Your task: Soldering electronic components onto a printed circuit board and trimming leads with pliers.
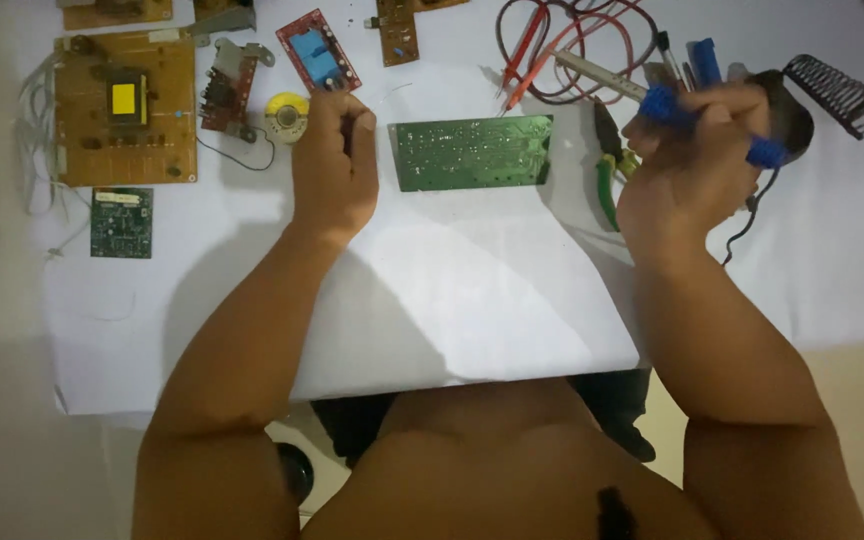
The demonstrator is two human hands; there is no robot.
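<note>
Two hands work here: the right hand is closed around a blue-handled soldering iron beside its coiled stand, and the left hand is curled into a fist near a solder spool. Between them a green circuit board lies on white cloth. Green-handled pliers and red probe leads lie nearby.

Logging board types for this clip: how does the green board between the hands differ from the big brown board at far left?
The green board is a long, narrow rectangle showing its flat solder side; the brown board is squarer, larger and carries raised parts, among them a yellow-topped block. The green board lies between both hands; the brown board lies apart, at the sheet's left edge. Both lie flat on the white sheet.
</note>
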